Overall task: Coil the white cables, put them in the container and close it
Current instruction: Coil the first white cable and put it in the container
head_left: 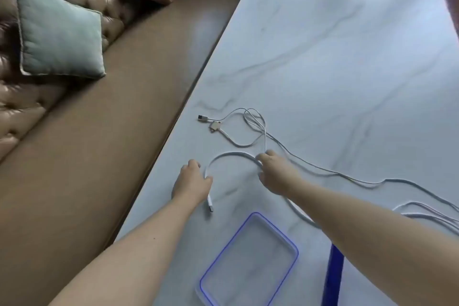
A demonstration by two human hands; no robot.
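Note:
A thick white cable [231,154] arcs between my two hands on the marble table [323,57]. My left hand [192,182] pinches it near its plug end [210,205], which hangs below the fingers. My right hand [274,174] grips the same cable at the other side of the arc. A thinner white cable [253,129] with a USB plug and a multi-head tip lies looped just beyond, trailing off to the right. A clear container with a blue rim [250,261] sits near me, between my forearms.
A dark blue piece [334,276], partly hidden by my right forearm, lies right of the container. More white cable loops [427,213] sit at the right edge. A brown tufted sofa [99,131] with a grey-green cushion [59,35] runs along the table's left edge.

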